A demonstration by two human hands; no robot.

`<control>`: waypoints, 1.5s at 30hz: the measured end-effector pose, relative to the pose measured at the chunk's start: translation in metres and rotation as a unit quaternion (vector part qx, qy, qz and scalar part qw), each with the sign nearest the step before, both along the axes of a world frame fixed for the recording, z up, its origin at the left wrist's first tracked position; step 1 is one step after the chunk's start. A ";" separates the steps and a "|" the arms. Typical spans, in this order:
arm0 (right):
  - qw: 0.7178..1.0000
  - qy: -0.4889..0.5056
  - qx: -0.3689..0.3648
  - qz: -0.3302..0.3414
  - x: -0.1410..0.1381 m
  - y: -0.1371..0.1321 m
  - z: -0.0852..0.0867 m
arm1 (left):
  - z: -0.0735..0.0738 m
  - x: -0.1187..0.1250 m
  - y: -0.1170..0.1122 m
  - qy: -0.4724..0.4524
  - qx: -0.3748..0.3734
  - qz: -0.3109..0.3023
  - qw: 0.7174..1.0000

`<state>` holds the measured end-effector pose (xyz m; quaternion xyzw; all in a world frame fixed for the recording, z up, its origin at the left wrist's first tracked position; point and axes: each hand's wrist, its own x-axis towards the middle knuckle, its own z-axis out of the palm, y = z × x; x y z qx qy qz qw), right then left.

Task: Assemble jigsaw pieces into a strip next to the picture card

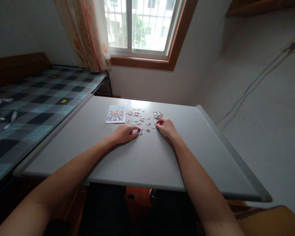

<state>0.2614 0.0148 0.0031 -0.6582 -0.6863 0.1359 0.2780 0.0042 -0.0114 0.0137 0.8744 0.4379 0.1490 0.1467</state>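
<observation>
A small puzzle piece (140, 132) with a dark blue edge lies flat on the grey table (147, 160), right at the fingertips of the left hand (124, 133). That hand rests palm down, its fingers stretched out and touching the piece; whether they pinch it I cannot tell. Just right of the piece, the right hand (165, 127) sits with fingers curled in, tips pressed to the table among loose pieces (142, 121); whether they grip one is too small to see. Those scattered pieces are tiny, knobbed, multicoloured cardboard, spreading beyond the blue-edged piece, with a tighter heap (157, 115) just past the right hand. Left of the scatter lies a rectangular picture card (115, 114), glossy and brightly printed. The table is smooth and matte with a rounded pale rim.
</observation>
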 end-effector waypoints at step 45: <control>0.976 0.214 -0.044 0.015 0.015 0.012 -0.011 | 0.001 -0.001 0.000 0.000 -0.003 -0.002 1.000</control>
